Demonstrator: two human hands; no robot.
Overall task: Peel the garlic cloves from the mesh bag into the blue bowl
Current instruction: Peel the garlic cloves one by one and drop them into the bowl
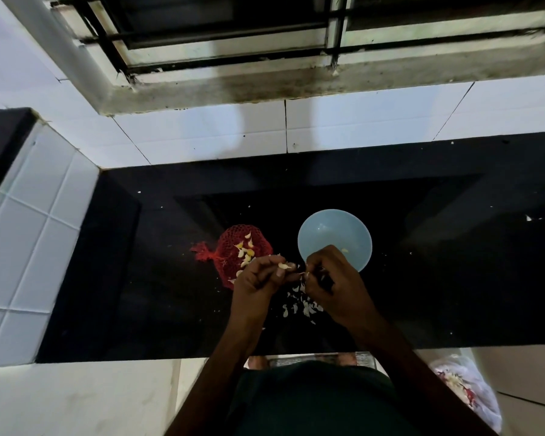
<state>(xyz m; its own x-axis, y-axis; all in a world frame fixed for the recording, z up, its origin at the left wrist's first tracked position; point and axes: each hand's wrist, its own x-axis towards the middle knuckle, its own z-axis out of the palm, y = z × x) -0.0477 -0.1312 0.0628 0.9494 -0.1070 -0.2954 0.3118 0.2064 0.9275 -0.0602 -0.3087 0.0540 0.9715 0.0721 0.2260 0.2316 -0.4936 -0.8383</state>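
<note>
- The left hand [258, 280] pinches a garlic clove [283, 265] in curled fingers, just left of the blue bowl's [324, 234] near rim.
- The clove's long axis runs roughly side to side, one end toward the right hand [335, 278]; which end is the tip I cannot tell.
- The right hand, fingers curled, nips a scrap of papery skin [307, 273] and overlaps the bowl's near rim.
- Peel scraps [299, 305] lie on the black counter [453, 278], nearer than the bowl.
- The red mesh bag [233, 247] lies left of the bowl with loose cloves on it, its knotted end pointing away.
</note>
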